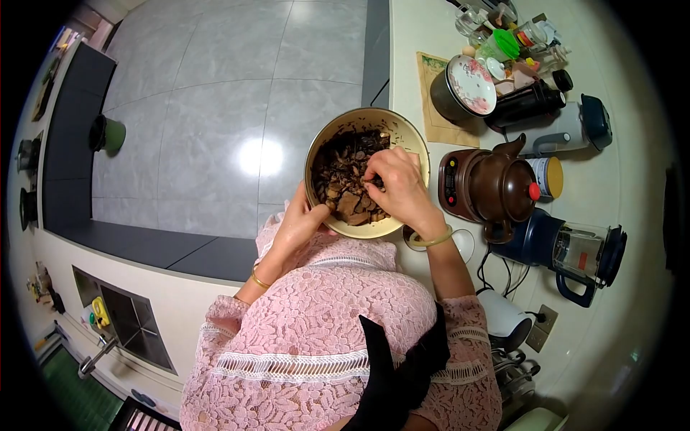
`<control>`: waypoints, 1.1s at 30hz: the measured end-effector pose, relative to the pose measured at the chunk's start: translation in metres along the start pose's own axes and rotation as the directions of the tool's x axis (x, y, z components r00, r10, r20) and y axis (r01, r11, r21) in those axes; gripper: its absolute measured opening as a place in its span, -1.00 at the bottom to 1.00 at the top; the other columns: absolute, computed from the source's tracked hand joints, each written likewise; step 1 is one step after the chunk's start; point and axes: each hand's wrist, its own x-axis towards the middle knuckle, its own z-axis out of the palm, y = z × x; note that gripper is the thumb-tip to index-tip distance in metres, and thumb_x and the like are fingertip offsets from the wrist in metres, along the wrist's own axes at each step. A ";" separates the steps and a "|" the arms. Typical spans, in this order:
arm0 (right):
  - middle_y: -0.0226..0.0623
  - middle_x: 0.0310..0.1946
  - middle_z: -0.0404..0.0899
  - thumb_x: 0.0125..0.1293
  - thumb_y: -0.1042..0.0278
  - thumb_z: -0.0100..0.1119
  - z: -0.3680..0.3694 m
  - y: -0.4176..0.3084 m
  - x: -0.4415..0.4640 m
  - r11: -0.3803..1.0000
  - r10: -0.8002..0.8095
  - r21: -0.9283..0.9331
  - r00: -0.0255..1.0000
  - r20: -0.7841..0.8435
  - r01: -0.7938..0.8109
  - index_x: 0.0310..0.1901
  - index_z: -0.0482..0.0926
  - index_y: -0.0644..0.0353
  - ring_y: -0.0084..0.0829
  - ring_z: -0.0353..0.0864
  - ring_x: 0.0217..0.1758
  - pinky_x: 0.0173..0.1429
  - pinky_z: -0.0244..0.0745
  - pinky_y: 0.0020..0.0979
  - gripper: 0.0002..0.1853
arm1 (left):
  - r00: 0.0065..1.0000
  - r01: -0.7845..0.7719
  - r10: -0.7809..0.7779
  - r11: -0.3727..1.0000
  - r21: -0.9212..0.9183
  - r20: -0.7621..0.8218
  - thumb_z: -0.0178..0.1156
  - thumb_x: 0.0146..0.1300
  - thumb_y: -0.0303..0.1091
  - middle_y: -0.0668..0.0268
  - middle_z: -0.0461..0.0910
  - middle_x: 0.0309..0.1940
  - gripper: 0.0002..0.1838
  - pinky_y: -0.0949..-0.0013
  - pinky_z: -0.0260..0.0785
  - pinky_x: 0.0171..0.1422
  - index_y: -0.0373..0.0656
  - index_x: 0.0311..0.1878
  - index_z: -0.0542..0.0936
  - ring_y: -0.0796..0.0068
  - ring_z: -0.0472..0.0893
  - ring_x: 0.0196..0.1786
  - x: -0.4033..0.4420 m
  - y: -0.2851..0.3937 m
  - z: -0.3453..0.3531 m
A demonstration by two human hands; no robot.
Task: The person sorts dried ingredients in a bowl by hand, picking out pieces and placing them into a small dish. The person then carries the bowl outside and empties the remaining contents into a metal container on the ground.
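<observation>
A round cream-coloured bowl [332, 129] with a dark rim is in front of my body, tilted towards me. Dark brown dried herb pieces [345, 169] fill its lower part, mixed with larger flat brown slices [352, 207] at the near side. My left hand [300, 219] is closed on the bowl's near left rim, thumb inside and fingers outside. Inside the bowl, my right hand [397, 183] pinches at the dried pieces; its fingertips partly hide what lies between them. A pale bangle [433, 238] circles the right wrist.
On the right counter stand a lidded pot [463, 90], a brown clay kettle [497, 190] on its base, a navy blender [553, 244], a tin [550, 177] and several jars and bottles. A sink [136, 323] lies at lower left; a green bin [111, 135] stands on the tiled floor.
</observation>
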 end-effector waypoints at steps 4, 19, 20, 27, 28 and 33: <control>-0.36 -0.38 0.45 -0.09 0.53 0.16 -0.015 0.001 -0.004 1.000 0.002 0.018 1.000 -0.004 -0.002 -0.49 0.45 0.14 -0.31 0.38 -0.15 -0.03 0.17 -0.34 -0.89 | 1.000 0.011 -0.011 1.000 -0.009 -0.017 -0.08 0.10 -0.58 0.17 0.43 -0.15 -0.46 0.49 0.53 -0.49 -0.26 0.20 0.11 0.47 0.55 -0.35 -0.002 0.002 0.002; -0.34 -0.26 0.46 -0.07 0.48 0.23 -0.008 0.003 -0.003 0.998 -0.005 -0.066 0.996 -0.091 -0.001 -0.34 0.51 0.17 -0.34 0.38 -0.10 -0.01 0.14 -0.34 -0.81 | 1.000 0.017 -0.017 1.000 -0.005 -0.005 -0.09 0.09 -0.58 0.17 0.42 -0.15 -0.46 0.50 0.53 -0.49 -0.29 0.20 0.11 0.46 0.55 -0.36 -0.002 0.004 0.002; -0.34 -0.26 0.46 -0.06 0.48 0.23 -0.006 0.010 -0.003 0.995 0.018 -0.097 0.990 -0.137 -0.032 -0.34 0.51 0.17 -0.34 0.39 -0.11 -0.02 0.14 -0.34 -0.82 | 1.000 0.019 -0.019 1.000 0.002 -0.006 -0.09 0.09 -0.58 0.17 0.42 -0.15 -0.46 0.51 0.53 -0.49 -0.28 0.20 0.11 0.47 0.55 -0.36 -0.002 0.005 0.002; -0.36 -0.28 0.46 -0.09 0.36 0.31 -0.017 0.001 -0.002 0.989 0.119 -0.079 0.988 -0.097 -0.126 -0.50 0.55 0.16 -0.34 0.38 -0.09 -0.02 0.13 -0.32 -0.86 | 1.000 0.011 -0.011 1.000 -0.003 -0.012 -0.09 0.09 -0.57 0.17 0.42 -0.14 -0.47 0.51 0.53 -0.49 -0.28 0.19 0.11 0.47 0.55 -0.36 -0.002 0.003 0.002; -0.36 -0.25 0.45 -0.10 0.36 0.31 -0.013 0.001 -0.003 0.993 0.082 -0.079 0.994 -0.078 -0.088 -0.49 0.55 0.16 -0.33 0.36 -0.06 0.01 0.12 -0.31 -0.85 | 1.000 0.011 -0.011 1.000 -0.003 -0.013 -0.09 0.09 -0.57 0.17 0.42 -0.14 -0.47 0.51 0.53 -0.49 -0.28 0.19 0.11 0.47 0.55 -0.36 -0.002 0.004 0.002; -0.33 -0.19 0.43 -0.08 0.45 0.24 -0.005 -0.001 -0.005 0.998 0.036 -0.055 0.999 -0.041 -0.038 -0.47 0.55 0.14 -0.30 0.33 -0.03 0.07 0.11 -0.29 -0.91 | 1.000 0.020 -0.020 1.000 0.000 -0.009 -0.08 0.09 -0.56 0.18 0.42 -0.15 -0.47 0.50 0.53 -0.49 -0.27 0.19 0.12 0.46 0.56 -0.36 -0.001 0.003 0.001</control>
